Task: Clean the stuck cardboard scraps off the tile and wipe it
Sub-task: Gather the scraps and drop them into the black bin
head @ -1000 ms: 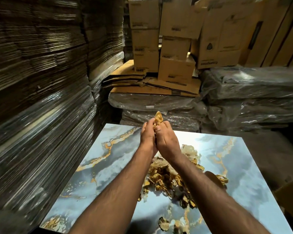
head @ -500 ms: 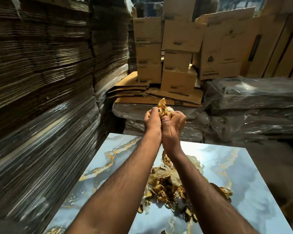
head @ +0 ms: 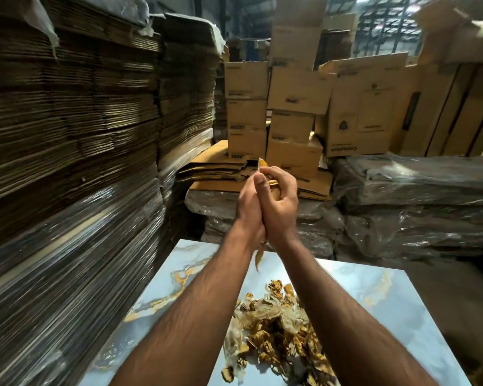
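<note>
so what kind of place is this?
Most likely a warehouse or packing store. Tall stacks of flattened cardboard sheets fill the left side, sealed cartons are piled behind, and plastic-wrapped bundles lie at right. The marble-pattern tile sits among them.

Left hand [head: 248,207] and right hand [head: 279,201] clasp cardboard scraps [head: 262,163] above the tile [head: 374,310].

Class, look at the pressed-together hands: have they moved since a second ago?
Yes. The left hand and right hand rose off the tile, now level with the flattened cardboard.
</note>
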{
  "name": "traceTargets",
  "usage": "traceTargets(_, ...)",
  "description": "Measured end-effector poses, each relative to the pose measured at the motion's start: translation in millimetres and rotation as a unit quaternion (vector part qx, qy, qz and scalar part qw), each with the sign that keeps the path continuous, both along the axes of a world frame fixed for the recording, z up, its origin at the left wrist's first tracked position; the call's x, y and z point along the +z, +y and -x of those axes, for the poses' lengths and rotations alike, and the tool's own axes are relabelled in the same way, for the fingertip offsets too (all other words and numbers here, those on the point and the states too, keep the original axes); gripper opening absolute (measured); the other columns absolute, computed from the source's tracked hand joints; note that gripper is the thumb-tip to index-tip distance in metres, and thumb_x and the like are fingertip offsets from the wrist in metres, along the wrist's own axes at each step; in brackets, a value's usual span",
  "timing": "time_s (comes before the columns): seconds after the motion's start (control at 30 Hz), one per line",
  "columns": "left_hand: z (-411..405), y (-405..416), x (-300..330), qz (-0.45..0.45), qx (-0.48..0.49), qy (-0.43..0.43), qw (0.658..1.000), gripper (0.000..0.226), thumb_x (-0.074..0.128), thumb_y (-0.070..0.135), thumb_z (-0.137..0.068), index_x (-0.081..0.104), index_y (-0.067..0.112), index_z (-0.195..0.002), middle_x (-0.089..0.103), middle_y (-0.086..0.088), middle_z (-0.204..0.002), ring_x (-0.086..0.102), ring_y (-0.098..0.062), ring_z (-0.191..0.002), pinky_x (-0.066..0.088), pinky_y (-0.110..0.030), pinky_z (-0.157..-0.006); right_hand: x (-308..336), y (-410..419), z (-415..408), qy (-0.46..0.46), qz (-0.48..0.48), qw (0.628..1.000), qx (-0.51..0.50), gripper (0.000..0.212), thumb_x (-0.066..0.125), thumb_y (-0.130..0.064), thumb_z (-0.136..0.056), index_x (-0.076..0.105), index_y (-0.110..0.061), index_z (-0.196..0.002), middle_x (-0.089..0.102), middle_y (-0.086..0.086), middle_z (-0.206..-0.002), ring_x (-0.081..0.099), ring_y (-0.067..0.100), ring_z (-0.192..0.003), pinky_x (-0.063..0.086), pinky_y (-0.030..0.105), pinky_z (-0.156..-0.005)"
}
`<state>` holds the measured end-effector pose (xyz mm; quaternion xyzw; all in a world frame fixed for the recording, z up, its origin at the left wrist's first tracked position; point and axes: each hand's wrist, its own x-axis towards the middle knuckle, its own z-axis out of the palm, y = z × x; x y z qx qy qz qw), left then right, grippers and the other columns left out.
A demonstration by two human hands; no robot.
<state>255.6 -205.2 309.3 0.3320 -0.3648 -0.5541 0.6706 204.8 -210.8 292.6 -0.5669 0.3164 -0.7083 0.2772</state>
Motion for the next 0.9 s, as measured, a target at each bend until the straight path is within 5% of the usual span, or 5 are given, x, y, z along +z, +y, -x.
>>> traceTargets(0.17, -1, 9, 16, 0.005, -0.029, -0.063, 0.998, 0.062, 0.032, 0.06, -0.099, 0.067, 0.01, -0.101, 0.069, -0.012, -0.099, 0.066, -0.024, -0.101, 0.052, -0.041, -0.099, 9, -7, -1, -0.154, -0.091, 0.981, 0.069, 0.015, 0.072, -0.022, -0.089, 0.06, -0.02, -0.097, 0.065, 0.007, -0.088, 0.065, 0.013, -0.075, 0.056, 0.029, -0.066)
traceTargets(0.37, -6, 2, 15, 0.025, -0.082, -0.308, 0.947, 0.092, 0.016, 0.082, -0.084, 0.024, 0.024, -0.154, 0.021, -0.01, -0.162, 0.021, -0.023, -0.148, 0.011, -0.055, -0.121, 14, -38, 7, -0.293, -0.245, 0.924, 0.035, 0.013, 0.066, -0.013, -0.087, 0.06, -0.016, -0.098, 0.064, 0.009, -0.082, 0.063, 0.021, -0.068, 0.056, 0.034, -0.061)
traceTargets(0.53, -22, -1, -25, 0.009, -0.053, -0.618, 0.784, 0.099, 0.038, 0.078, -0.079, -0.008, 0.035, -0.154, -0.01, -0.005, -0.164, -0.002, -0.025, -0.151, -0.017, -0.058, -0.115, 25, -60, 28, -0.394, -0.296, 0.866, 0.081, 0.025, 0.061, -0.01, -0.085, 0.057, -0.011, -0.109, 0.063, 0.007, -0.073, 0.06, 0.018, -0.056, 0.049, 0.025, -0.048)
traceTargets(0.67, -33, 13, -44, 0.026, -0.106, -0.435, 0.894, 0.05, 0.052, 0.043, -0.098, 0.043, 0.018, -0.141, 0.064, 0.001, -0.116, 0.062, -0.01, -0.105, 0.047, -0.042, -0.098, 30, -66, 37, -0.412, -0.299, 0.851, 0.132, 0.039, 0.059, -0.008, -0.082, 0.058, -0.005, -0.121, 0.064, 0.009, -0.074, 0.06, 0.017, -0.049, 0.047, 0.025, -0.044)
traceTargets(0.9, -3, 17, -24, -0.149, 0.016, 0.144, 0.978, 0.029, 0.038, 0.031, -0.1, 0.051, 0.018, -0.078, 0.052, -0.003, -0.079, 0.051, -0.016, -0.071, 0.047, -0.031, -0.07, 4, -30, 17, -0.163, -0.114, 0.977, 0.074, 0.011, 0.061, -0.01, -0.086, 0.059, -0.02, -0.088, 0.06, 0.002, -0.078, 0.059, 0.014, -0.065, 0.052, 0.031, -0.058)
